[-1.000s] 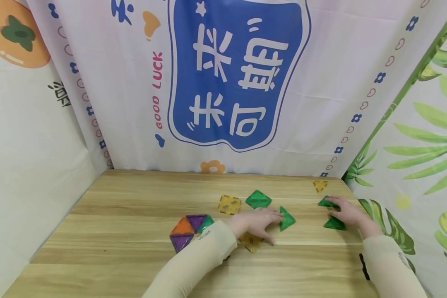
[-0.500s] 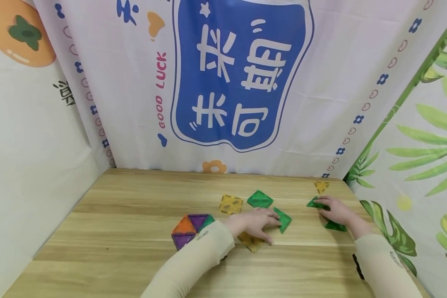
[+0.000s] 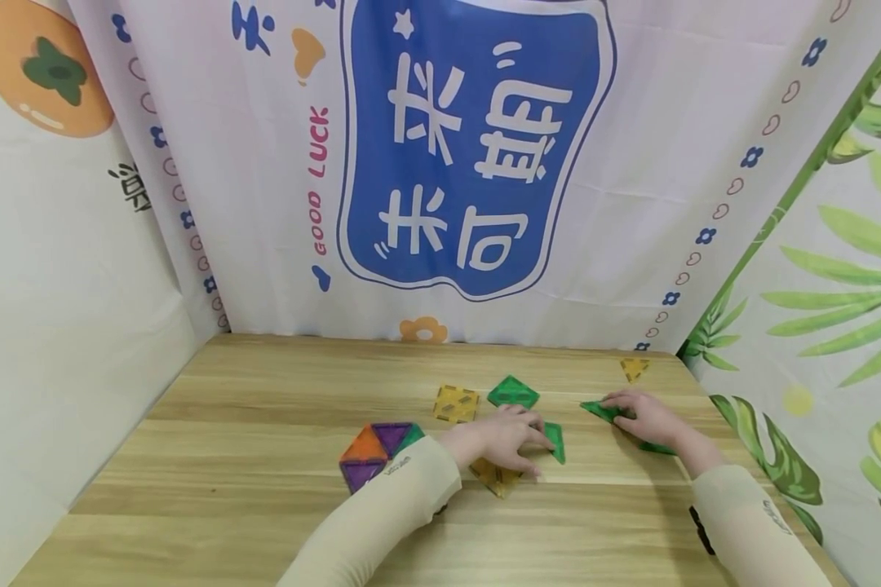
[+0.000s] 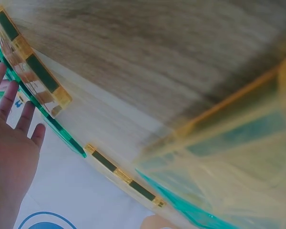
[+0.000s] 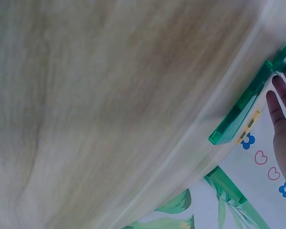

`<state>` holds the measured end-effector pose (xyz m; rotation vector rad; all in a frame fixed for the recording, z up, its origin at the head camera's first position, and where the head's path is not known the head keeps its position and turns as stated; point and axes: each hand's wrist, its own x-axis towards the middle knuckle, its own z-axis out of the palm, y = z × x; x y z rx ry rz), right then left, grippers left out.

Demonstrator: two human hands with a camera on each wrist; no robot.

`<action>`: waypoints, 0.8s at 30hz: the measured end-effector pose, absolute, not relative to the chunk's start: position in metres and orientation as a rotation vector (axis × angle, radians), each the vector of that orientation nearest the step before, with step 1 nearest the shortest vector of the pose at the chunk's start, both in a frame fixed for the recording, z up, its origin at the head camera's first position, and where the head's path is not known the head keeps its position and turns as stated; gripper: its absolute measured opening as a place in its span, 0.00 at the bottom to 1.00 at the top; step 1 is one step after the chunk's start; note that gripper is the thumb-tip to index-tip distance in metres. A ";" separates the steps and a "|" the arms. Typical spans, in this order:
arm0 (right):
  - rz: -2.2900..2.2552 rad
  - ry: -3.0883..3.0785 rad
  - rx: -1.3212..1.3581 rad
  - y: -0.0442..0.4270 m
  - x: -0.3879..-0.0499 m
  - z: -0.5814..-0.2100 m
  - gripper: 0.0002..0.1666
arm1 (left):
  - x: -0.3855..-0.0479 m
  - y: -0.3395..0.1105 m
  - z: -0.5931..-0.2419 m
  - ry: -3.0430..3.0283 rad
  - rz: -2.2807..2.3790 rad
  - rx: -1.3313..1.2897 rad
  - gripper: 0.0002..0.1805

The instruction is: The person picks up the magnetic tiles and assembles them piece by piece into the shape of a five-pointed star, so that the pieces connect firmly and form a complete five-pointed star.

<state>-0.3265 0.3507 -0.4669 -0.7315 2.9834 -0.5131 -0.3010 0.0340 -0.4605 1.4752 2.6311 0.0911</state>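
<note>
Our right hand (image 3: 649,420), pinching a green translucent triangular tile (image 3: 595,409), has slid inward from the wooden surface's (image 3: 264,424) right edge, seemingly gathering it toward another green triangle (image 3: 556,434) our relaxed left hand (image 3: 505,435) touches

1. From the head, I look forward and down across the table (image 3: 213,497) onto the printed cloth (image 3: 477,147).
2. My left-wrist view skims the table close up, tilted.
3. My right-wrist view does likewise, sharing the right hand (image 3: 646,417) and blue flowers (image 5: 248,141) with the head view.
</note>
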 end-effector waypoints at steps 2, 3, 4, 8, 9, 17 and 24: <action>-0.525 2.972 -0.727 0.350 -0.327 -0.467 0.18 | -0.301 0.034 -0.460 2.643 0.076 1.472 0.29; -0.532 2.965 -0.733 0.350 -0.326 -0.467 0.18 | -0.301 0.033 -0.460 2.646 0.072 1.471 0.29; -0.542 2.958 -0.738 0.350 -0.327 -0.467 0.18 | -0.301 0.033 -0.460 2.647 0.073 1.470 0.29; -0.574 2.938 -0.773 0.350 -0.326 -0.466 0.16 | -0.301 0.031 -0.460 2.641 0.094 1.464 0.29; -0.581 2.930 -0.785 0.351 -0.326 -0.466 0.16 | -0.301 0.031 -0.460 2.635 0.103 1.463 0.29; -0.760 2.841 -0.755 0.355 -0.326 -0.466 0.16 | -0.304 0.028 -0.461 2.589 0.235 1.445 0.27; -0.743 2.834 -0.877 0.353 -0.329 -0.469 0.25 | -0.309 0.027 -0.462 2.644 0.252 1.372 0.21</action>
